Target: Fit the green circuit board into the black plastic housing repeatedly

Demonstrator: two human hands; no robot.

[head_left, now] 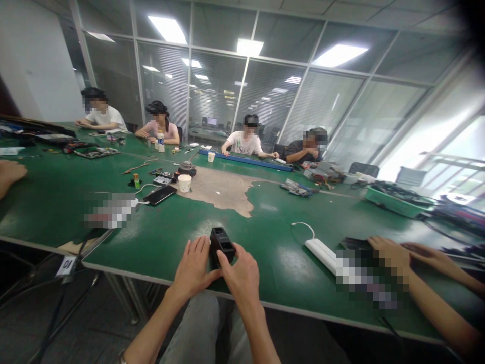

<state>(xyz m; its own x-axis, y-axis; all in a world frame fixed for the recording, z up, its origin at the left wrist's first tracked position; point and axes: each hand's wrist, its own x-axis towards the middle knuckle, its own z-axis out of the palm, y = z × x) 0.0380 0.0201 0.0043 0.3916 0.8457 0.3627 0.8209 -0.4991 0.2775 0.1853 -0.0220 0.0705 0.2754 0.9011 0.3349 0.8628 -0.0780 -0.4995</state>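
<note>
A black box-shaped device (pixel 223 239) with recessed openings on its upper face stands on the green table in front of me. My right hand (pixel 242 268) grips its near right part, with the thumb on the near end and the index finger along the right side. Beside the left face lies my left hand (pixel 193 265), its fingers stretched out and its thumb reaching toward the near end. Whether those left fingers touch the device, I cannot tell. The lower part of the device is hidden by my hands.
The green table (pixel 273 278) ends close to my lap. To the left lie a black phone (pixel 162 194) and a paper cup (pixel 185 183). On the right are a white power strip (pixel 321 255) and a co-worker's hands (pixel 390 253). Several people sit across, near a green basket (pixel 397 202).
</note>
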